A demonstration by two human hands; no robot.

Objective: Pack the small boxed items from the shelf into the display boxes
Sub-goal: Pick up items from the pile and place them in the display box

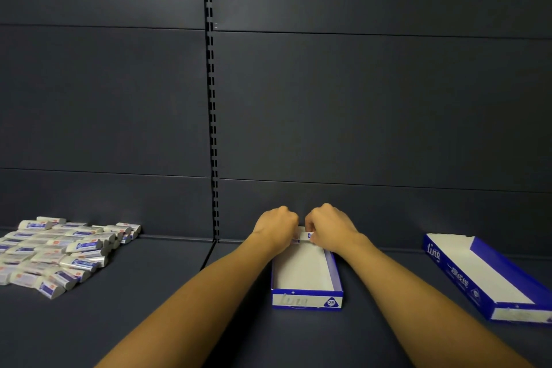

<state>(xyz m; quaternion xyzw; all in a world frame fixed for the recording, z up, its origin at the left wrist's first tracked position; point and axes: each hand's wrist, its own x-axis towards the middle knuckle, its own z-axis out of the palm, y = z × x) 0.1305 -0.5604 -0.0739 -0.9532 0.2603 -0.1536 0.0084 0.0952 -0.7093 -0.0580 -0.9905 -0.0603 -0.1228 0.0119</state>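
A blue and white display box (336,272) lies open on the dark shelf in front of me, its white inside mostly bare. My left hand (276,225) and my right hand (328,228) are both at its far end, fingers curled round small white and blue boxed items (305,236) that sit against the far wall of the box. Only a sliver of the items shows between the hands. A large heap of the same small boxed items (59,251) lies on the shelf at the far left.
A second open blue and white display box (466,269) lies at an angle on the right of the shelf. The dark back panel rises behind, with a slotted upright (212,128) down its middle. A seam (209,254) splits the shelf left of the box.
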